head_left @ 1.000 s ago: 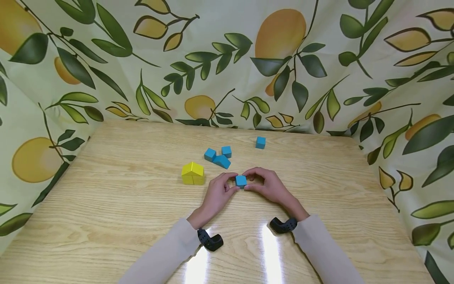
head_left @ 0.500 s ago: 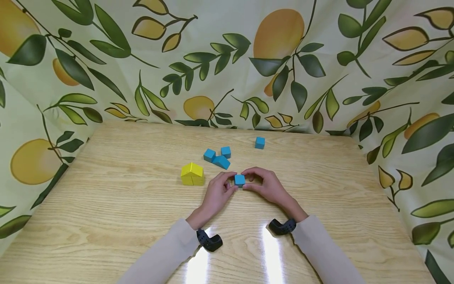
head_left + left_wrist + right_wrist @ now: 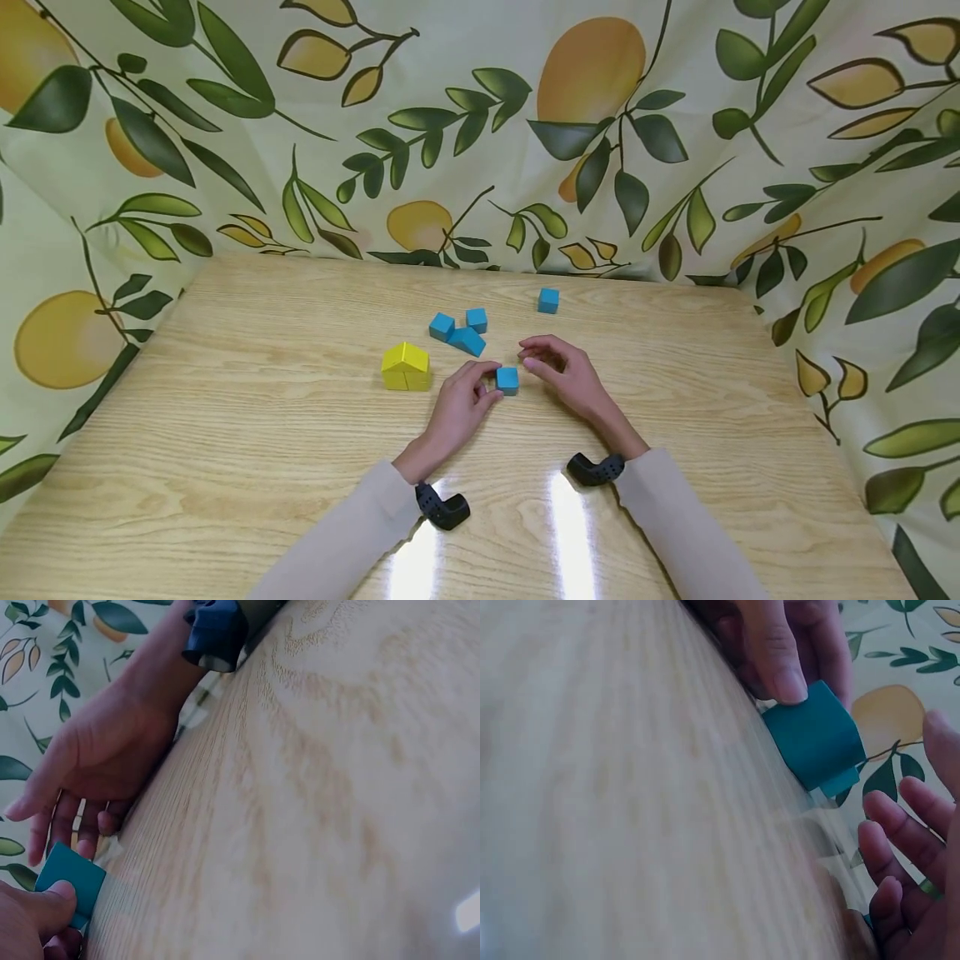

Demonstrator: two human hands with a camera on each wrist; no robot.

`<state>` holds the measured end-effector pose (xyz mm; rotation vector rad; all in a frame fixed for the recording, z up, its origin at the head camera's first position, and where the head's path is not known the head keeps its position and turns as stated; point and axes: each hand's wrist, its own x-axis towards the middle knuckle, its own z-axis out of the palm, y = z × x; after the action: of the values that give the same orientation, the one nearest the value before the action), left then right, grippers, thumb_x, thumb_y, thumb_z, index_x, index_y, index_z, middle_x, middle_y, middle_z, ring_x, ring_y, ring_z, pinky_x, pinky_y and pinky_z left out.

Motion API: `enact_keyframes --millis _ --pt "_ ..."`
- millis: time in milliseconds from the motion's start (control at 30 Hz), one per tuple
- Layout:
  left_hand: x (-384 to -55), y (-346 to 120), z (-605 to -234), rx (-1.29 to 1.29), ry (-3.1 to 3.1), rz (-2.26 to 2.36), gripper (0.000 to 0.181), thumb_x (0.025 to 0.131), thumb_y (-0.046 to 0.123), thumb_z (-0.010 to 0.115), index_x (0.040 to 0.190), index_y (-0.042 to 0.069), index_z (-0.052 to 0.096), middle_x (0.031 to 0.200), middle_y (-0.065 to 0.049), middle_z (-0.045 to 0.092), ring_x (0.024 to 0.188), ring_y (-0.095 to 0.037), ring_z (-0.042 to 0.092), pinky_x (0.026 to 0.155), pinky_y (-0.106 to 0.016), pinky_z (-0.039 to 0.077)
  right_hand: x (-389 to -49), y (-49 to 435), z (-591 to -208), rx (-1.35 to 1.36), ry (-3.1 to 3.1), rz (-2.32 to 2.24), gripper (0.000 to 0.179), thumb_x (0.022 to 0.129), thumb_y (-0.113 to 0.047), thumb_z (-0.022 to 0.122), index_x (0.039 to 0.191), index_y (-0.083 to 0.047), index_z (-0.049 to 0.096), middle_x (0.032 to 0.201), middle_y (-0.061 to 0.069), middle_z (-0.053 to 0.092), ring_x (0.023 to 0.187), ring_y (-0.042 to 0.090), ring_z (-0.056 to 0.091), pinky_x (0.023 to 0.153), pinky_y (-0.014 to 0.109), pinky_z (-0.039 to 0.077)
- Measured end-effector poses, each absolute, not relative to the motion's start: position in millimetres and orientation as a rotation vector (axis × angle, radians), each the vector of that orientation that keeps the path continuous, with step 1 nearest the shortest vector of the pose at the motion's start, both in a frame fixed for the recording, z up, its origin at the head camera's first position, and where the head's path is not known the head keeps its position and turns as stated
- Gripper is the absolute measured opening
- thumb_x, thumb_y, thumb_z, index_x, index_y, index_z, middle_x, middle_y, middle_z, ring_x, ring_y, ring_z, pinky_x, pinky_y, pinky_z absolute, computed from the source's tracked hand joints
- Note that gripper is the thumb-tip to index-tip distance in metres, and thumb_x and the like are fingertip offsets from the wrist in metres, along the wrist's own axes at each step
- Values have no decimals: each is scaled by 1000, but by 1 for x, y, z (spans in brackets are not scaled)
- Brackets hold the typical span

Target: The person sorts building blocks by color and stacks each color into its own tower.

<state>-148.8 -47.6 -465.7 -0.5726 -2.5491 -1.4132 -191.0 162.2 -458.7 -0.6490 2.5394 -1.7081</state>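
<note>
In the head view my left hand (image 3: 456,408) pinches a blue cube (image 3: 507,381) between thumb and index finger, low at the tabletop. The left wrist view shows the thumb on a face of this cube (image 3: 81,876). My right hand (image 3: 567,379) is just to the cube's right, apart from it, fingers loosely bent and holding nothing. In the right wrist view a gap separates the right hand's fingers (image 3: 889,814) from the cube (image 3: 817,739). A smaller piece of the same colour shows at the cube's far side there; whether it is a separate block I cannot tell.
Left of the hands stands a house-shaped group of yellow blocks (image 3: 406,367). Behind lie two blue cubes (image 3: 442,326) around a blue roof-shaped block (image 3: 467,341). Another blue cube (image 3: 548,301) lies farther back on the wooden table (image 3: 262,400). Patterned cloth (image 3: 465,167) hangs behind.
The right hand has let go of the blue cube and moved slightly up and right, its fingers spreading. The left hand keeps its pinch, and the cube stays about where it was.
</note>
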Motion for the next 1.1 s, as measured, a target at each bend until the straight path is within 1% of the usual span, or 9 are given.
enact_keyframes --millis 100,300,500,600,767,933,1100 --pt "-149 -48 -465 -571 -2548 -1427 34 86 5 70 119 1 62 85 -1 54 64 -9 47 57 -22 43 -194 160 -452 -634 2523 -1751 30 95 -17 61 122 -4 61 107 8 66 92 21 61 74 27 47" --pt "-150 -48 -464 -542 -2546 -1450 35 85 5 71 119 1 61 82 -1 53 63 -9 47 56 -21 42 -196 151 -429 -633 2544 -1719 34 94 -9 61 125 5 56 114 20 62 94 30 60 70 26 46" --pt "-151 -48 -465 -507 -2548 -1469 34 85 4 71 118 1 62 83 -1 53 63 -8 47 57 -21 43 -208 143 -426 -652 2556 -1696 37 92 -6 64 125 6 54 119 21 59 87 31 59 66 25 45" --pt "-151 -48 -465 -502 -2550 -1480 34 86 4 71 119 1 61 84 -1 52 64 -9 48 57 -21 43 -219 142 -436 -636 2563 -1673 38 91 -11 66 126 0 57 121 15 60 86 28 59 66 25 45" --pt "-150 -48 -464 -505 -2532 -1482 34 86 2 70 119 -1 61 84 -2 53 64 -9 49 57 -21 44 -240 142 -453 -605 2573 -1601 41 90 -19 69 128 -11 58 124 4 59 86 20 60 72 27 45" --pt "-151 -48 -465 -484 -2521 -1492 35 85 1 71 118 -1 61 84 -2 54 65 -8 49 57 -21 44 -252 138 -458 -626 2551 -1581 43 89 -22 70 129 -14 58 125 2 58 86 19 60 77 32 48" --pt "-150 -48 -465 -489 -2515 -1501 35 84 0 71 118 -3 61 83 -5 54 65 -10 50 58 -21 45 -260 132 -458 -642 2571 -1525 44 88 -22 71 130 -17 57 123 0 60 82 18 60 75 31 48"
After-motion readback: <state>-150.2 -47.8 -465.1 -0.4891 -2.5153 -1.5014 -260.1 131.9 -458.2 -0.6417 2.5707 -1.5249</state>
